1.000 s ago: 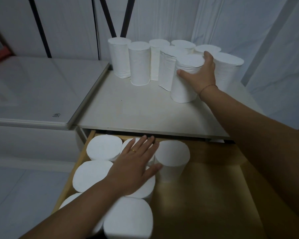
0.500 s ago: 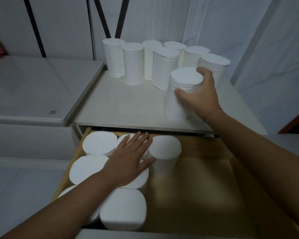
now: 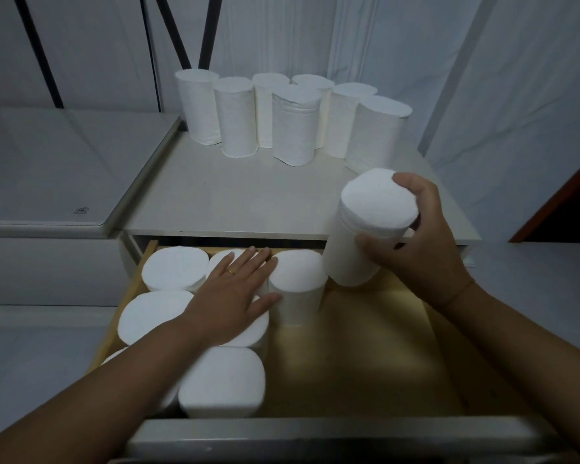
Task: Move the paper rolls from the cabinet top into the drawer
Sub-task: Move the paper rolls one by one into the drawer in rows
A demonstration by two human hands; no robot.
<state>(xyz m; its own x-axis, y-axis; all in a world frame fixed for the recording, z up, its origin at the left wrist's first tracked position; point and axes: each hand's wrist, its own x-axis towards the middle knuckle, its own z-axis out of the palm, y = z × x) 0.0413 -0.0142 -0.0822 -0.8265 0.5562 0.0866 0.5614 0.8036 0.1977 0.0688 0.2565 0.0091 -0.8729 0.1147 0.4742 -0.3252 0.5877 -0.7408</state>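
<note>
The right hand [image 3: 419,242] grips an upright paper roll [image 3: 365,236] by its top, above the open drawer [image 3: 365,356], just beside the rolls standing there; the left hand [image 3: 235,296] lies flat, fingers straight, on those stored rolls [image 3: 171,269]; seven more rolls [image 3: 295,125] stand well behind on the cabinet top [image 3: 235,202].

Gold ring [image 3: 231,271] (left hand [image 3: 235,296]), thin wristband [image 3: 458,292].
</note>
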